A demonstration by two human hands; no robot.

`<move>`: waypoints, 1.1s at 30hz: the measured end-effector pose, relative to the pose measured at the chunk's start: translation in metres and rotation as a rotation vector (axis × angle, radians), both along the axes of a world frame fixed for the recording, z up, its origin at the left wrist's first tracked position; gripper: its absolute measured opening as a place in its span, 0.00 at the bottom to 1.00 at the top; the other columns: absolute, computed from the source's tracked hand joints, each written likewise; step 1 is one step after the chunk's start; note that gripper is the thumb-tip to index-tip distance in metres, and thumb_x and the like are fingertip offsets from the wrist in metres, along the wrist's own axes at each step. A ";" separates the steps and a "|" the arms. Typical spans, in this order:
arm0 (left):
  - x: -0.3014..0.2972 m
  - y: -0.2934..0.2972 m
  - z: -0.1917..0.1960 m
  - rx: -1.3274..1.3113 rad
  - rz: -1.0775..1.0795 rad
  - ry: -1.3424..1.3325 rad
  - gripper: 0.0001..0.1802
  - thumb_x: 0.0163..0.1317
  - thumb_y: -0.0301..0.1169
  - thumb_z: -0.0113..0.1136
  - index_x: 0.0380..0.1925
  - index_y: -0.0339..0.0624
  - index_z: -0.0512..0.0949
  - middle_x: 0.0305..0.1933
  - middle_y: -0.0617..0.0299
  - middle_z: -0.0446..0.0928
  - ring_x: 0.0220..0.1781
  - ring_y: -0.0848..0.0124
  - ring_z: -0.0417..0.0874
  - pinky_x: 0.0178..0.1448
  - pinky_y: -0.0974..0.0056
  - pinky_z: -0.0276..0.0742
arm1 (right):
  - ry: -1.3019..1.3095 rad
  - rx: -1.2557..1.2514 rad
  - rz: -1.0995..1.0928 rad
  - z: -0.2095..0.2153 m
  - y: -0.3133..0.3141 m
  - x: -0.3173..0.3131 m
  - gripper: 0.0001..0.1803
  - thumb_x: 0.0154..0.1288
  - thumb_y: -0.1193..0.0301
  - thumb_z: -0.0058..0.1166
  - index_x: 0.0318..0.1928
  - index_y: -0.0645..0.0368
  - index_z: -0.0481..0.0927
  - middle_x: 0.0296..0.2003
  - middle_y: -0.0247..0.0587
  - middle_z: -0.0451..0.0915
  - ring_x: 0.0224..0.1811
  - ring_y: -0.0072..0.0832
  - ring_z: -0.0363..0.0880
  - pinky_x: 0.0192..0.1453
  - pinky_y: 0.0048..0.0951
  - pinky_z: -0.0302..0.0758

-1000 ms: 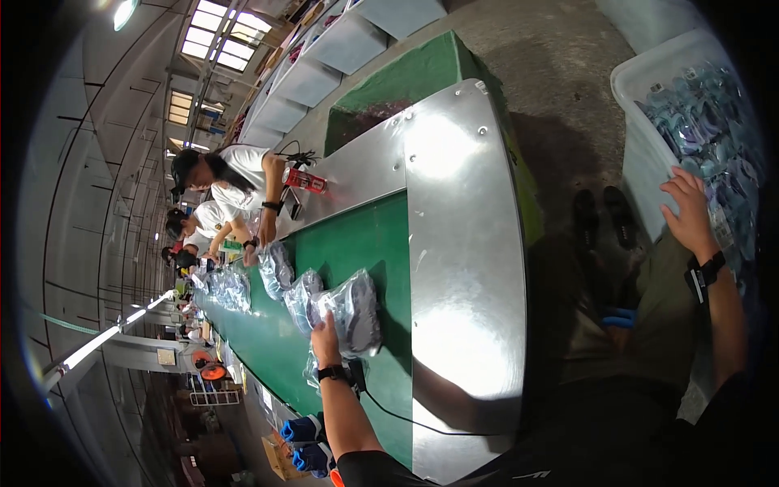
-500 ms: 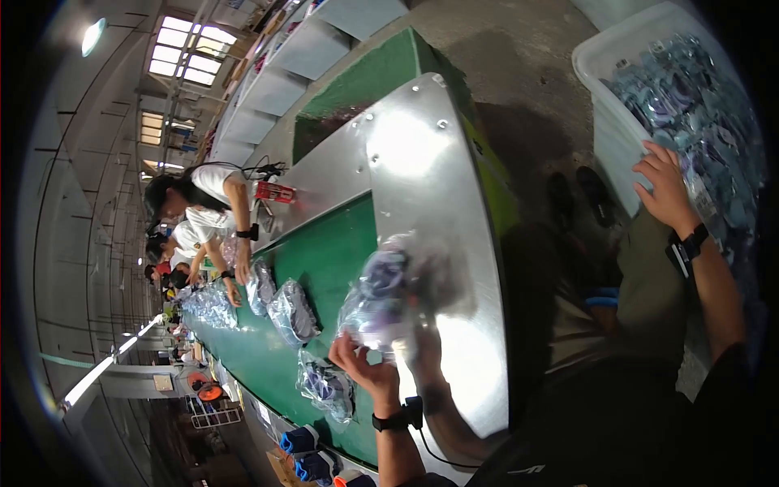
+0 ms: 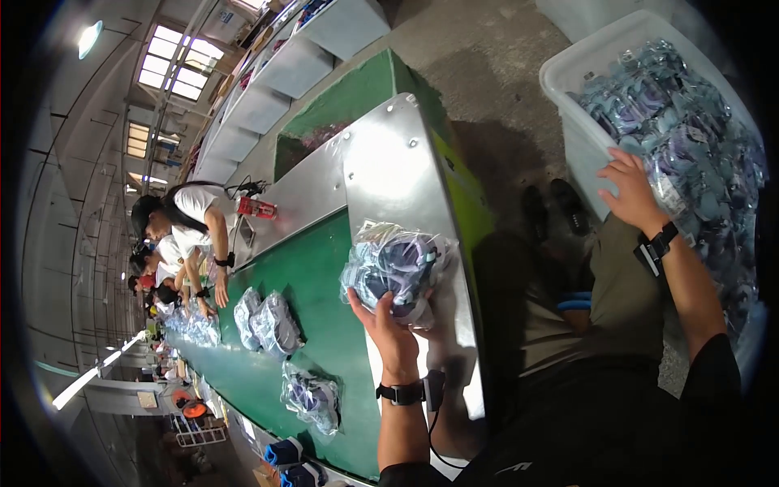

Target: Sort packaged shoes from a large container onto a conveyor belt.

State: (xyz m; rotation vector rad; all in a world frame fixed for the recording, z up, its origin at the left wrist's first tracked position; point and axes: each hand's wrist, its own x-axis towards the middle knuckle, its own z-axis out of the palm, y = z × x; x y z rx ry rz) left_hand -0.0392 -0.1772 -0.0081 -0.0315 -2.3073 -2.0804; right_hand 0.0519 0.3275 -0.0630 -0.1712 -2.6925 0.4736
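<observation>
While the left hand (image 3: 388,325) grips a clear bag of shoes (image 3: 395,272) at the green belt (image 3: 312,284), lay it flat — the right hand (image 3: 629,195) rests open on bagged shoes in the white bin (image 3: 578,77).

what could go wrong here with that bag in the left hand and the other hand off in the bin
1. The left hand grips the clear bagged pair of shoes from one end only, at the metal edge plate beside the green belt; the slick bag might slip or tip off the side.
2. The right hand rests on loose bags heaped in the white bin, far to the side; reaching both ways could mean a fumbled grab.
</observation>
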 end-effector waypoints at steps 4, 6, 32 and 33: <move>0.004 0.045 0.016 0.589 -0.079 -0.328 0.44 0.66 0.33 0.53 0.83 0.53 0.51 0.79 0.52 0.60 0.69 0.50 0.76 0.53 0.45 0.88 | -0.009 -0.242 0.049 0.037 -0.021 0.016 0.36 0.54 0.70 0.70 0.67 0.52 0.77 0.64 0.49 0.74 0.70 0.52 0.70 0.74 0.46 0.67; 0.026 0.075 0.040 0.592 -0.164 -0.479 0.39 0.65 0.39 0.54 0.77 0.50 0.61 0.72 0.53 0.69 0.65 0.51 0.79 0.56 0.42 0.86 | 0.008 -0.237 0.227 0.085 -0.043 0.019 0.44 0.50 0.68 0.73 0.70 0.50 0.73 0.66 0.48 0.73 0.71 0.50 0.69 0.75 0.48 0.67; 0.080 0.156 -0.004 0.036 -0.706 -0.410 0.18 0.78 0.32 0.60 0.63 0.40 0.78 0.51 0.66 0.84 0.47 0.77 0.83 0.47 0.72 0.78 | 0.100 0.196 -0.727 0.150 0.246 0.111 0.44 0.52 0.64 0.73 0.71 0.48 0.70 0.57 0.49 0.77 0.60 0.51 0.79 0.65 0.48 0.76; 0.082 0.157 -0.006 0.034 -0.709 -0.403 0.18 0.78 0.32 0.60 0.63 0.40 0.78 0.51 0.66 0.84 0.47 0.77 0.83 0.47 0.72 0.78 | 0.063 0.246 -0.847 0.137 0.261 0.116 0.44 0.53 0.62 0.72 0.72 0.48 0.69 0.58 0.50 0.76 0.62 0.52 0.78 0.67 0.49 0.75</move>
